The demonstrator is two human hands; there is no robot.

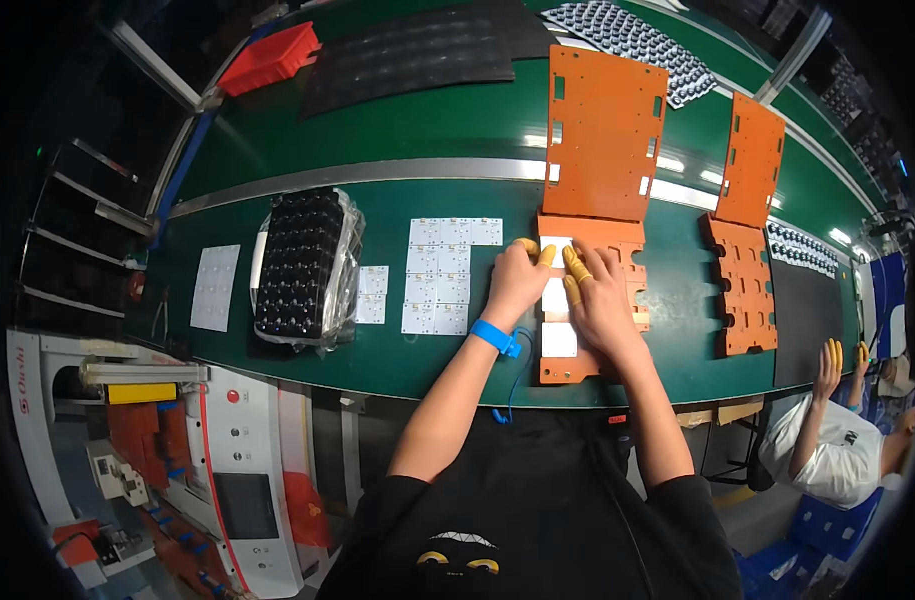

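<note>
In the head view, both hands meet over the topmost white board (556,242) in the orange holder (568,373), whose orange cover (608,130) stands raised behind it. The left hand (518,280) is bent, its yellow-capped fingertips at the board's edge; the right hand (600,285) has its fingers half curled over the board's other side. Whether either pinches it or merely presses, I cannot tell. Two more boards, the middle board (556,298) and the lower board (560,340), lie in the same column, while loose boards (438,290) sit on the green table (398,375) to the left.

Uneven finger pressure could leave the topmost board crooked, and the right hand, so near the middle board, could nudge it askew. The cord (526,372) from the blue wristband (498,338) could snag on the holder's near corner if the left arm swings across.

Large red lettering marks the white machine (248,480) at lower left. The loose boards bear fine print, too small to read; a small red label (618,419) at the table's front edge is likewise illegible.
</note>
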